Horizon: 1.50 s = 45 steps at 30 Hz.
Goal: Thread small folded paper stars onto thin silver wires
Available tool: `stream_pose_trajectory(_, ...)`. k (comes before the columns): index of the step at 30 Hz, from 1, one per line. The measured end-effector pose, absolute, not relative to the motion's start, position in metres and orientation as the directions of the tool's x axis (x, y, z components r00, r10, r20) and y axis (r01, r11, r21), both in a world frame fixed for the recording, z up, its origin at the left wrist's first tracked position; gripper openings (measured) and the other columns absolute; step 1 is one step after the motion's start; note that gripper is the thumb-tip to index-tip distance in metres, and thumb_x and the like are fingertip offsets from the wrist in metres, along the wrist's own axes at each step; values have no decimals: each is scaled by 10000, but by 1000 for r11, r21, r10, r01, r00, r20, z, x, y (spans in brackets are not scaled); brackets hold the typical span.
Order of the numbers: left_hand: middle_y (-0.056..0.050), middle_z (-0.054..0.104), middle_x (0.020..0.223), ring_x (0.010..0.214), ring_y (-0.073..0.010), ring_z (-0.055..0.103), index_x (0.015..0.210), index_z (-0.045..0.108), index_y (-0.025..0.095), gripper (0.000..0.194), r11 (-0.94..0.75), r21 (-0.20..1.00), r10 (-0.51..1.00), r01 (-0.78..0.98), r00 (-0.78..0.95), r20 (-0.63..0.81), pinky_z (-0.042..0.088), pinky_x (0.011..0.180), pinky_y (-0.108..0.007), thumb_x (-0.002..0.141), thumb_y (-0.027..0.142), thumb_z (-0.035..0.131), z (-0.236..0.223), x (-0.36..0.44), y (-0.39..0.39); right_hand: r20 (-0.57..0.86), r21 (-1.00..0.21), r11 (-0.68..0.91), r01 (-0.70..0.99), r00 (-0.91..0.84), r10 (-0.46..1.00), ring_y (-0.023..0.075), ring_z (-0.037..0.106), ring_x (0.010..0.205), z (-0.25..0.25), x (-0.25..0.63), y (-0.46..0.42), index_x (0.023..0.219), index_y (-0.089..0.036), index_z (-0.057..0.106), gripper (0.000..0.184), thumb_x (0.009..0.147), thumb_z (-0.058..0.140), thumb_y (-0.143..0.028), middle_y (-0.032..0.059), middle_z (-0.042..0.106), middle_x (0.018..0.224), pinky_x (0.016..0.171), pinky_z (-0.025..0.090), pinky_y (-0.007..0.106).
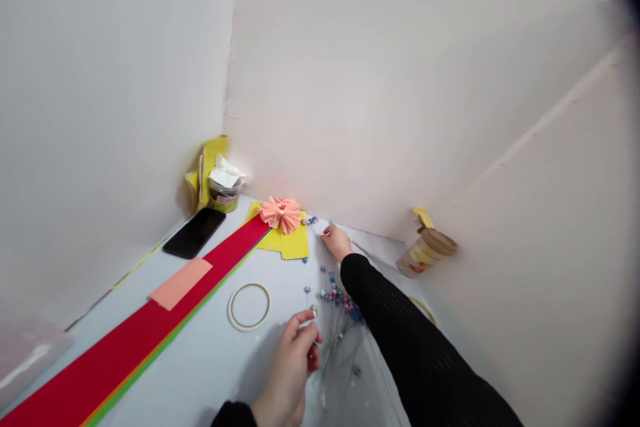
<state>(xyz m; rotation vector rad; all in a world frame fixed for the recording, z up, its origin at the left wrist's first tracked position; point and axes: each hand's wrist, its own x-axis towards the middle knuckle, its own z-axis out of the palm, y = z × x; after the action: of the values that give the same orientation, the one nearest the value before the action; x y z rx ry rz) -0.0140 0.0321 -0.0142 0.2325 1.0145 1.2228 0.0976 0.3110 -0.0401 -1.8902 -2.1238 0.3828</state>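
My right hand [336,242] reaches to the back of the table, by the wall. Its fingertips are drawn together low over the surface; what they hold, if anything, is too small to make out. In the foreground my left hand [295,360] hovers with its index finger partly stretched and the others loosely bent, apparently holding nothing. Small blue, purple and pink bead-like pieces [337,297] lie clustered beside it, with thin clear stems [327,347] trailing toward me. A pleated pink paper flower [281,213] rests on yellow paper [295,243], left of my right hand.
Long red strips [125,340] with orange and green edges cross the left side, a pink paper piece [181,282] on top. A tape roll [249,307], black phone [195,232], tissue-topped tub [225,190] and tilted plastic cup [426,252] surround the work area. Walls enclose the table.
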Motion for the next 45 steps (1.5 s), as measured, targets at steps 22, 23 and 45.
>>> stream_pose_trajectory(22, -116, 446, 1240, 1120, -249, 468, 1132, 650, 214, 331, -368, 863, 924, 347, 32, 381, 399, 972, -418, 952, 320, 392, -4, -14, 0, 644, -529, 602, 599, -178, 744, 203, 608, 809, 18, 157, 10, 1021, -285, 646, 257, 833, 597, -116, 46, 632, 870, 727, 501, 352)
stream_pose_trajectory(23, -117, 434, 1244, 1091, -244, 475, 1166, 628, 216, 302, -459, 769, 876, 445, 82, 476, 409, 962, -419, 932, 271, 446, -4, -14, -2, 656, -530, 595, 604, -152, 740, 202, 602, 795, 13, 158, 5, 1010, -284, 643, 251, 831, 601, -114, 42, 626, 854, 723, 498, 353)
stream_pose_trajectory(45, -56, 552, 1259, 930, -139, 574, 1244, 581, 352, 415, 245, 754, 939, -609, -45, -341, 466, 705, -227, 833, 308, 625, 9, -10, 27, -80, -993, -82, -85, -32, 996, 111, 441, 596, -2, 159, 8, 625, -189, 551, 170, 783, 603, -226, -37, 481, 628, 559, 345, 245)
